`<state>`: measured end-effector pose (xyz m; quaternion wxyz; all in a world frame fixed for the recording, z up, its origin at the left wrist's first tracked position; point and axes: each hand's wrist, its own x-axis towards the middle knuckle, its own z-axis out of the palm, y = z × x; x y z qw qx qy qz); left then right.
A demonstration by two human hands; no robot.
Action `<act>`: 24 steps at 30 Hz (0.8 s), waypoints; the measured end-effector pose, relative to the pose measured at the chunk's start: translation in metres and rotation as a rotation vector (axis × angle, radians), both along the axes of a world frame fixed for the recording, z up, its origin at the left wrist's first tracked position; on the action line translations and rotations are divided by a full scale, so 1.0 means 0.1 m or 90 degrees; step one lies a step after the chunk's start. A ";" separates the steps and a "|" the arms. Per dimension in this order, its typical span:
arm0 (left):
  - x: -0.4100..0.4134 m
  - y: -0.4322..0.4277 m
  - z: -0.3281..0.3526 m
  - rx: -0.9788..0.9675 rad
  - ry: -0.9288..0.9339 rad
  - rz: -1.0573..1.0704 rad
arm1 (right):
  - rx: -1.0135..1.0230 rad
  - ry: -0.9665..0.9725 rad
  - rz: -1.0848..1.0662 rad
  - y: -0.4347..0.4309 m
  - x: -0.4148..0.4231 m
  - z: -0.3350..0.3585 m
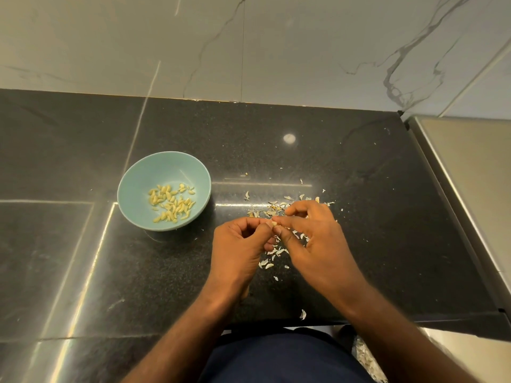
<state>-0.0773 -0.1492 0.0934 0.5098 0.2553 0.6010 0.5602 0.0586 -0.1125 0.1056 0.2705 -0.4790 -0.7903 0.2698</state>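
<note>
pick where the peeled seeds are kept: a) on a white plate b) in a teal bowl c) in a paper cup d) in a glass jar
b: the peeled seeds lie inside the teal bowl, while pale husks litter the black counter.

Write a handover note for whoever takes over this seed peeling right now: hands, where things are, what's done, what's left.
Left hand: fingertips pinch the seed.
Right hand: thumb and forefinger pinch the same seed from the other side, above the counter.
Things: the blue bowl stands to the left of the hands, with the peeled kernels in it. The husks lie scattered under and around the hands.
Done: a small batch is peeled and in the bowl.
Left: probably finish peeling this seed and drop it in the bowl. I cannot tell whether unpeeled seeds remain among the husks.
</note>
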 end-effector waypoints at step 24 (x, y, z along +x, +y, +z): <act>-0.11 -0.01 0.15 0.053 0.140 -0.017 | -0.563 0.432 -0.038 0.13 0.00 0.19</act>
